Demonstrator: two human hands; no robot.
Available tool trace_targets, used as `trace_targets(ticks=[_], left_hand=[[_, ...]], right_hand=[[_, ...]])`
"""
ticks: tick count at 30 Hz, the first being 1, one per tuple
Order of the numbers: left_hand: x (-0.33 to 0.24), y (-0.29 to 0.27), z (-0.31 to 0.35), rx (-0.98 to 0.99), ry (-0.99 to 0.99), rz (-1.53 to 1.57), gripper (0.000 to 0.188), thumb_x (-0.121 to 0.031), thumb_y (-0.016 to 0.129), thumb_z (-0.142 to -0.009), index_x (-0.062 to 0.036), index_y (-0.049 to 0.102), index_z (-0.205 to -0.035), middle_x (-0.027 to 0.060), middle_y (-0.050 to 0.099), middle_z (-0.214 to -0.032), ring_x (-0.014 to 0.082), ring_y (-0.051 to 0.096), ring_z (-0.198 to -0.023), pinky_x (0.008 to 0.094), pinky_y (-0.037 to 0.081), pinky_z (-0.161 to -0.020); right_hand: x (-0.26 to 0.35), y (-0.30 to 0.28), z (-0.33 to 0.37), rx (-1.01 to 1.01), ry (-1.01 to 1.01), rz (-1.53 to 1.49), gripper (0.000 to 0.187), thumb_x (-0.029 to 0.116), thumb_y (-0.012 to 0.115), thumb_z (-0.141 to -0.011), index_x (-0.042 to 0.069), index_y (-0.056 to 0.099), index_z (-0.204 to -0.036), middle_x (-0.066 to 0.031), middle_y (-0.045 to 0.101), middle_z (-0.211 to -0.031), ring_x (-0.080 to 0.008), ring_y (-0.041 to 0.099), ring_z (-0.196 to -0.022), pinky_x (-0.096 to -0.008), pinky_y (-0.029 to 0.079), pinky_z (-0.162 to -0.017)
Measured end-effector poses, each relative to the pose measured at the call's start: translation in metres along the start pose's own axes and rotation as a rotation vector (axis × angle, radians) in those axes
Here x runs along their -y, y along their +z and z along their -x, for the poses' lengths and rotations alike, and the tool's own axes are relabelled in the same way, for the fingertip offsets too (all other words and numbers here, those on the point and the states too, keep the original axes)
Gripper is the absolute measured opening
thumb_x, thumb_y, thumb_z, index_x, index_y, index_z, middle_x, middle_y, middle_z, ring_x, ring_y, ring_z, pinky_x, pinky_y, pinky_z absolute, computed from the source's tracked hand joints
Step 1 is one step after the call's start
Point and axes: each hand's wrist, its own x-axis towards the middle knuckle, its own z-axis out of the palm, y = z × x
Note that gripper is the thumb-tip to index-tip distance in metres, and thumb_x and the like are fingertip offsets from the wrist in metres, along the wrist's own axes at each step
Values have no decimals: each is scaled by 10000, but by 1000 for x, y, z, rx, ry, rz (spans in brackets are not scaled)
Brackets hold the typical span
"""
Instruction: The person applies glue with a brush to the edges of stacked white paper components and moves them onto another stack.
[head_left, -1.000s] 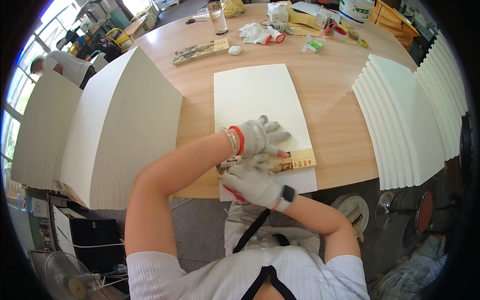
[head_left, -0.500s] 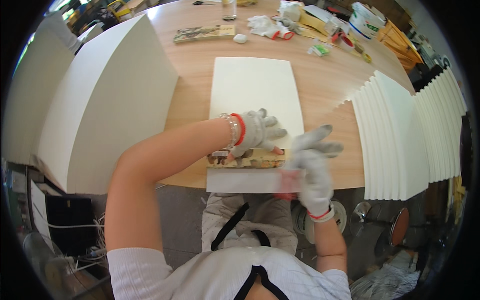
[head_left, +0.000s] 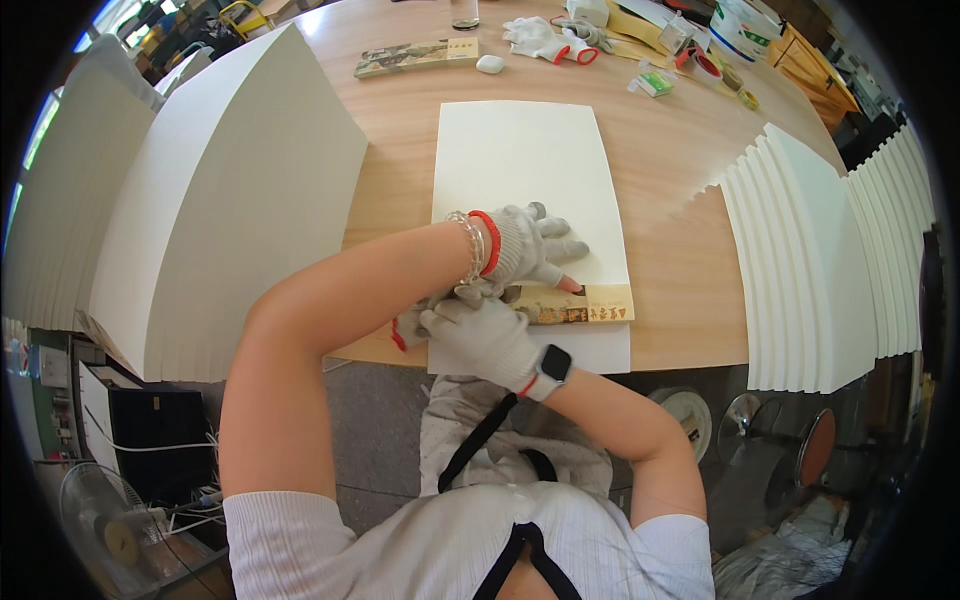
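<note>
A white sheet (head_left: pixel 520 160) lies lengthwise on the wooden table (head_left: pixel 675 170), its near edge at the table's front. A flat printed wooden strip (head_left: pixel 590 304) lies across the sheet close to that edge. My left hand (head_left: pixel 527 249), in a white glove with a red cuff, rests flat on the sheet with fingers spread and fingertips on the strip. My right hand (head_left: pixel 478 335), gloved with a watch at the wrist, crosses under the left forearm and closes over the strip's left end. That end is hidden beneath it.
Tall fanned stacks of white sheets stand at the left (head_left: pixel 220 200) and right (head_left: pixel 810 260). At the back lie a second printed strip (head_left: pixel 415 57), spare gloves (head_left: pixel 545 40), a glass (head_left: pixel 465 12) and tubs (head_left: pixel 740 25). A fan (head_left: pixel 110 530) sits on the floor.
My right hand slid out to the strip's right end half a second ago and has come back to its left end. The left hand stayed pressed on the sheet.
</note>
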Motion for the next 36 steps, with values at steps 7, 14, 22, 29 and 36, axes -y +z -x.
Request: trace_targets(ticks=[7, 14, 22, 29, 36], left_hand=[[-2, 11, -6, -124, -31, 143, 856, -266, 735, -743, -465, 287, -1445, 56, 197, -1555, 368, 290, -1371, 432, 419, -1059], [-11, -15, 4, 9, -17, 35, 876, -195, 751, -712, -451, 328, -1436, 52, 138, -1582, 341, 222, -1421, 422, 404, -1087], [-21, -19, -4, 158, -27, -85, 1117, -309, 859, -570, -465, 210, -1466, 88, 71, -1598, 324, 151, -1455, 414, 371, -1107], [-32, -24, 14, 14, -56, -197, 931, -422, 810, -633, -263, 361, -1433, 110, 286, -1525, 270, 328, -1362, 406, 264, -1131], [-131, 46, 50, -562, -560, 1515, 454, -359, 574, -950, -46, 530, -1275, 92, 596, -1110, 168, 590, -907, 297, 522, -745]], right_hand=[[-4, -12, 8, -224, -94, 19, 205, 120, 578, -769, 82, 601, -969, -38, 602, -913, -203, 616, -817, -334, 537, -640], [13, 10, -8, -61, -58, 13, 130, 182, 591, -770, 86, 605, -856, -58, 611, -874, -217, 601, -814, -343, 517, -633], [-87, -91, 114, -136, 80, 62, 91, 163, 619, -809, 88, 638, -857, -70, 628, -729, -239, 641, -682, -373, 522, -573], [-123, -138, 141, -656, 480, 315, 283, 96, 610, -805, 61, 626, -1085, -143, 625, -932, -347, 594, -883, -433, 480, -834], [-148, -101, 108, -267, 989, -699, 504, 414, 609, -905, -19, 607, -1162, -119, 664, -1071, -195, 613, -962, -323, 477, -848]])
